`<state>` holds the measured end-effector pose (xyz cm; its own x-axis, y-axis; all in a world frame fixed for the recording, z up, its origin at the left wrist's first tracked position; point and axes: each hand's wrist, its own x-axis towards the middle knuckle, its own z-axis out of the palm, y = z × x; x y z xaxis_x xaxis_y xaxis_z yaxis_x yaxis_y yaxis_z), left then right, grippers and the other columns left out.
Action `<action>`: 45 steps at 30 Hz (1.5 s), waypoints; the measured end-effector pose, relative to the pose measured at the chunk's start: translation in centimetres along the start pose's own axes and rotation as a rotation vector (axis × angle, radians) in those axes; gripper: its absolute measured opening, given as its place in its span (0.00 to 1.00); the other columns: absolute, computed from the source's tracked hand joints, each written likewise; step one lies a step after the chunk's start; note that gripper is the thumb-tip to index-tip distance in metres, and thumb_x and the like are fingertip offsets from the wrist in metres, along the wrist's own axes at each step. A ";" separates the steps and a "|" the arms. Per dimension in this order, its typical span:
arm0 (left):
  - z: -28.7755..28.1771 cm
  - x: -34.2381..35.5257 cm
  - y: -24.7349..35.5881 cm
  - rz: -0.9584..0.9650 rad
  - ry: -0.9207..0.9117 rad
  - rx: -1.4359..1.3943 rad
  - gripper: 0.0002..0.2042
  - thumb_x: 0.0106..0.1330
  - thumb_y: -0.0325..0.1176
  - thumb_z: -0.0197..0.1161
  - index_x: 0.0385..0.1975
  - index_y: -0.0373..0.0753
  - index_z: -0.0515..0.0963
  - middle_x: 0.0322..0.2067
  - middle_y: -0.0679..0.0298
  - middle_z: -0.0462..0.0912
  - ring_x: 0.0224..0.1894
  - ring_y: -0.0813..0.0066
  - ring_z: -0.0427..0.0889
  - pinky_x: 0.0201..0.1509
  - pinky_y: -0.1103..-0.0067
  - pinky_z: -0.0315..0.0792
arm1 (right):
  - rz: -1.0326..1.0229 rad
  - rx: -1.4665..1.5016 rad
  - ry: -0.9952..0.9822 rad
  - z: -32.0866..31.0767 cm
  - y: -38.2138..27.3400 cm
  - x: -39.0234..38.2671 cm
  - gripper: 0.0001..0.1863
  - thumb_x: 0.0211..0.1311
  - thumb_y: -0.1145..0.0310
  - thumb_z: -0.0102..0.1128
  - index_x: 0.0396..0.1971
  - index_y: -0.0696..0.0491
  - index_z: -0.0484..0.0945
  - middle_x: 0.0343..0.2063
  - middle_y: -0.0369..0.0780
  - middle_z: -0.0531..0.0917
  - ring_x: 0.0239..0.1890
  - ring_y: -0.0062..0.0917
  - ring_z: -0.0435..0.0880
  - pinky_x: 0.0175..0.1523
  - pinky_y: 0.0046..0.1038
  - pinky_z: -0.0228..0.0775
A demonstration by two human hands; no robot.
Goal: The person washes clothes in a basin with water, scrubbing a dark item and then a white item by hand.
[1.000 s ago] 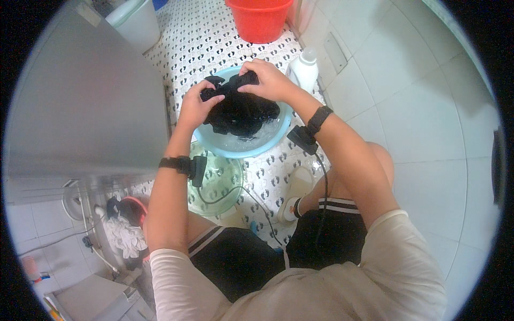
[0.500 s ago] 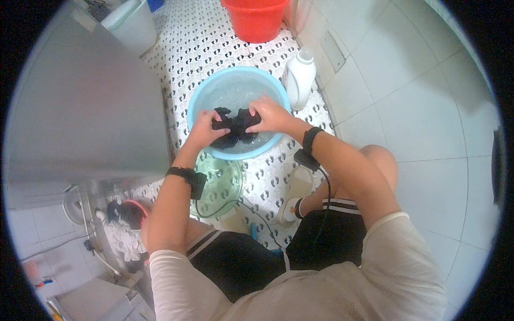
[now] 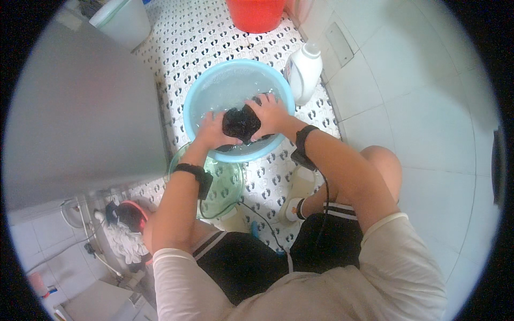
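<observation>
A bunched black cloth [image 3: 241, 124] lies half in cloudy, sudsy water inside a light blue basin [image 3: 187, 109]. My left hand [image 3: 216, 134] presses in on the cloth from the left, fingers curled around its edge and partly under the water. From the right, my right hand [image 3: 269, 114] grips the same cloth, its fingers bent over the top. What kind of garment it is cannot be made out.
A white bottle [image 3: 304, 75] stands against the basin's right side, near the tiled wall [image 3: 417, 107]. Under the basin's near edge sits a clear green basin [image 3: 227, 187]. A red bucket [image 3: 256, 18] and a white bin [image 3: 126, 27] stand farther off. Left is a grey panel [image 3: 91, 117].
Both hands have pushed the black cloth down into the water and squeezed it into a rounder bunch. My right hand's fingers now spread over its top. The view has shifted slightly.
</observation>
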<state>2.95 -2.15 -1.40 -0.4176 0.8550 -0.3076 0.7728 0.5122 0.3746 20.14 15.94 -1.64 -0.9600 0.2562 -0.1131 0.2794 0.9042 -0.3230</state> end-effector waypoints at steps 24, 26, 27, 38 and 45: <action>3.6 4.3 0.2 0.013 -0.186 0.046 0.29 0.56 0.39 0.70 0.58 0.36 0.72 0.53 0.45 0.81 0.57 0.48 0.79 0.61 0.60 0.75 | -0.063 0.120 -0.175 2.6 -2.2 5.1 0.31 0.45 0.58 0.75 0.51 0.52 0.77 0.51 0.48 0.81 0.58 0.55 0.75 0.58 0.50 0.74; 4.2 4.2 -0.1 -0.006 -0.102 0.140 0.32 0.53 0.38 0.70 0.60 0.40 0.69 0.50 0.44 0.81 0.52 0.40 0.80 0.59 0.57 0.75 | -0.040 0.061 -0.200 3.3 -2.2 5.3 0.28 0.45 0.62 0.74 0.49 0.50 0.79 0.50 0.45 0.83 0.58 0.53 0.75 0.58 0.48 0.75; 4.2 4.1 0.4 -0.002 -0.103 0.139 0.32 0.53 0.38 0.70 0.60 0.40 0.69 0.50 0.44 0.81 0.52 0.40 0.80 0.59 0.57 0.75 | -0.036 0.059 -0.200 3.8 -1.9 5.0 0.28 0.45 0.62 0.74 0.49 0.50 0.79 0.50 0.45 0.83 0.58 0.53 0.75 0.58 0.48 0.75; 1.8 1.4 0.8 0.035 -0.014 0.013 0.40 0.53 0.35 0.75 0.67 0.50 0.62 0.55 0.43 0.74 0.57 0.37 0.76 0.60 0.54 0.74 | -0.089 0.106 0.006 1.8 -1.6 3.5 0.38 0.41 0.54 0.78 0.54 0.51 0.75 0.51 0.46 0.81 0.57 0.47 0.75 0.57 0.47 0.76; 0.4 -0.2 -0.6 0.115 0.102 -0.263 0.32 0.66 0.38 0.69 0.70 0.56 0.66 0.56 0.42 0.74 0.58 0.39 0.76 0.64 0.59 0.72 | -0.078 0.154 0.061 -1.1 -0.5 2.5 0.29 0.51 0.50 0.75 0.48 0.54 0.79 0.50 0.47 0.81 0.58 0.45 0.76 0.59 0.47 0.73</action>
<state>2.82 -2.65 -1.92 -0.3908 0.9054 -0.1661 0.6728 0.4041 0.6198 17.57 16.56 -0.72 -0.9770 0.2116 -0.0267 0.1992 0.8603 -0.4692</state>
